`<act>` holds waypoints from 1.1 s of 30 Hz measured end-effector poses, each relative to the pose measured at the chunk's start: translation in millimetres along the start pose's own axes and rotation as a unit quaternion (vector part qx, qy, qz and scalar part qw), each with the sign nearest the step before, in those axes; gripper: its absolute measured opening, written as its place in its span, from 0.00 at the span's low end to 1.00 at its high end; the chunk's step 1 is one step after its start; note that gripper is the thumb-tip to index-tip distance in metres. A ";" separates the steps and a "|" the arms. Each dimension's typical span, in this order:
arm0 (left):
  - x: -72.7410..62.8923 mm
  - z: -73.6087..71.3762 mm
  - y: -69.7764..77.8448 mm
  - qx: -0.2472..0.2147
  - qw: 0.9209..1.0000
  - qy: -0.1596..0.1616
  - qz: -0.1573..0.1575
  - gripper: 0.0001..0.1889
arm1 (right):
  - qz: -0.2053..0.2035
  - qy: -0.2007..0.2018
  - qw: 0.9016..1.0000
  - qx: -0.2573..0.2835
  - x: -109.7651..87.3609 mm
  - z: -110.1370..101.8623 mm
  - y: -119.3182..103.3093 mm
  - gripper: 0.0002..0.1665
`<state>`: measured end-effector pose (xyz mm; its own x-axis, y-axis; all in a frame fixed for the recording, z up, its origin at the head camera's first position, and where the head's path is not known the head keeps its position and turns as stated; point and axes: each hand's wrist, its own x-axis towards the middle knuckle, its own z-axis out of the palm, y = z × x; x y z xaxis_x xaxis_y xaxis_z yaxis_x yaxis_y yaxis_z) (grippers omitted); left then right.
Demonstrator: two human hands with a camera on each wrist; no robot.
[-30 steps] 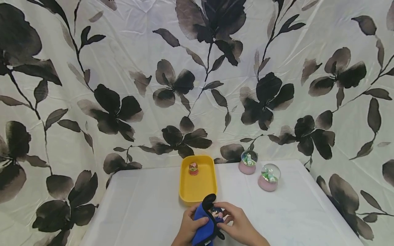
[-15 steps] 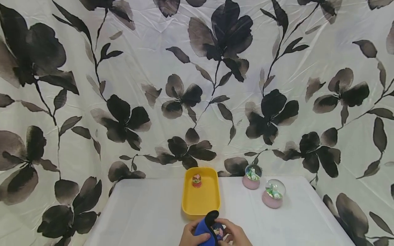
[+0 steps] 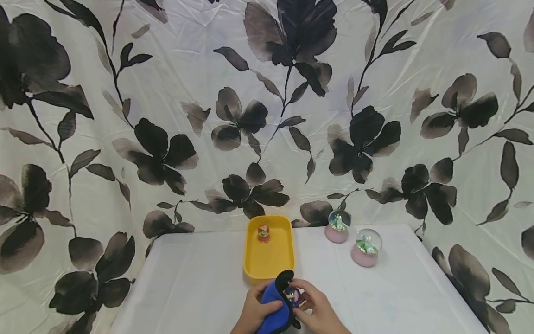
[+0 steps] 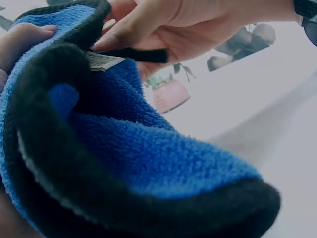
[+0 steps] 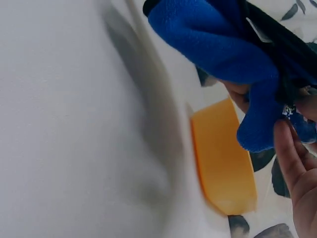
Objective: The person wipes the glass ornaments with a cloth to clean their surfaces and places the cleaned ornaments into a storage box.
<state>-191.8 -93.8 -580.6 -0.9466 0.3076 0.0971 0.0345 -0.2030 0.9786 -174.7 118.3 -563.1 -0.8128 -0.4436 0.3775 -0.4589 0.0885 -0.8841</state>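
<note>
My left hand grips a blue cloth with black edging, thumb on its near face. Fluffy folds of the cloth fill much of the left wrist view, and a white label shows on it. My right hand holds a small snow globe by its right side, fingers and thumb around it. The globe looks dark blue with a pink figure inside. The cloth lies against the globe's left side and hides part of it. In the right wrist view only a dark blue piece of the globe shows.
Just beyond the hands stands a yellow tray with a tiny red-based snow globe in it. Two pink-based snow globes, one farther back and one nearer, stand at the back right of the white table. A floral curtain hangs behind.
The head view tilts up and back down, shifting everything in it. Both hands keep hold of the cloth and globe; the cloth's folds and the globe's angle differ slightly.
</note>
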 end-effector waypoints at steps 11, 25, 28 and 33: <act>-9.5 6.6 -7.8 0.022 0.999 0.012 -0.038 0.26 | 0.109 0.007 0.993 0.040 -13.3 5.5 4.5 0.23; 8.7 3.8 1.4 -0.023 0.998 0.048 -0.041 0.26 | 0.024 0.041 0.999 -0.008 3.6 4.3 1.7 0.27; 6.5 4.8 2.7 -0.021 0.997 0.052 -0.043 0.26 | 0.070 0.035 0.997 0.013 4.9 3.5 2.8 0.21; 1.3 3.5 4.1 -0.009 0.998 0.052 -0.043 0.26 | 0.079 0.009 0.995 0.062 1.6 2.3 4.1 0.26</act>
<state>-191.8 -91.0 -575.8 -0.9740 0.2264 -0.0083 -0.0542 -0.1975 0.9788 -177.1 115.9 -566.7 -0.8784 -0.4164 0.2345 -0.2772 0.0444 -0.9598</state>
